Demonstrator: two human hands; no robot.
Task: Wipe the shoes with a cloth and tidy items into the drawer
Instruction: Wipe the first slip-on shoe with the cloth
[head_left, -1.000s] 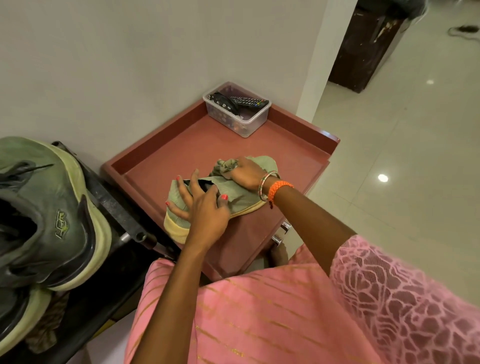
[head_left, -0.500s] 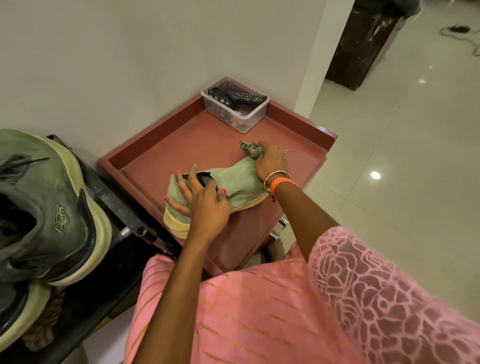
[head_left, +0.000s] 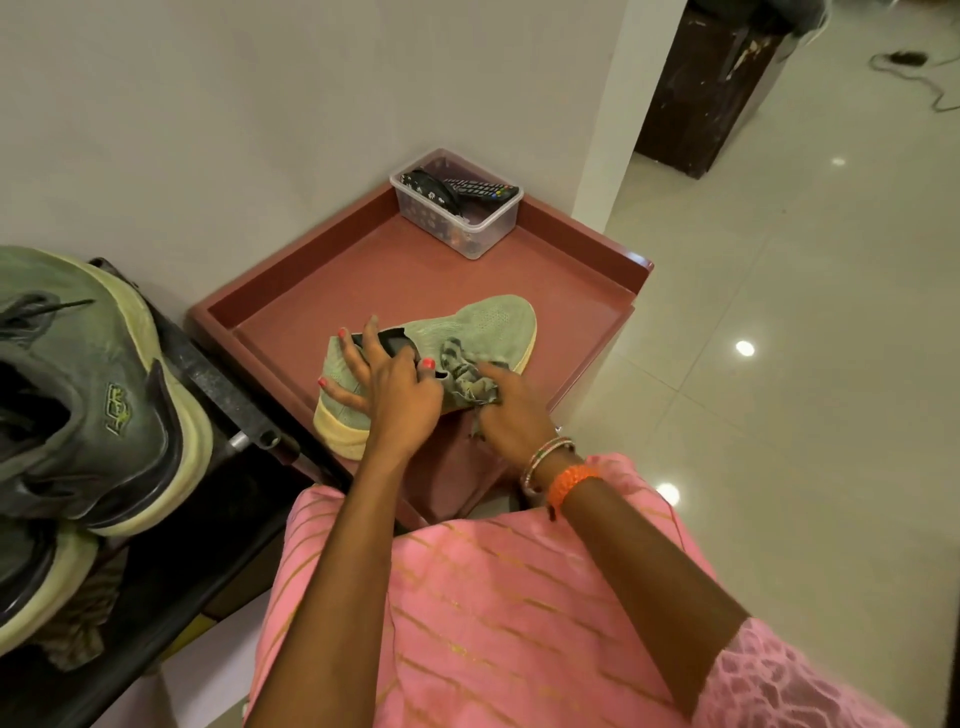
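Observation:
A pale green slip-on shoe (head_left: 478, 322) with a cream sole lies on its side on the reddish-brown cabinet top (head_left: 332, 296). My left hand (head_left: 395, 395) holds the shoe at its heel and opening, fingers spread over the fabric. My right hand (head_left: 511, 410) grips a crumpled patterned cloth (head_left: 467, 382) and presses it against the shoe's near side, by the opening. The toe points away to the right. No drawer shows in this view.
A clear plastic box (head_left: 460, 208) with remotes and small items stands at the cabinet's far corner by the wall. Dark green sneakers (head_left: 88, 395) are stacked on a black rack (head_left: 218, 395) at left. Tiled floor (head_left: 779, 364) lies to the right.
My right hand has drawn the cloth back from the shoe's toe toward the opening. The toe is now uncovered. My left hand has stayed on the heel.

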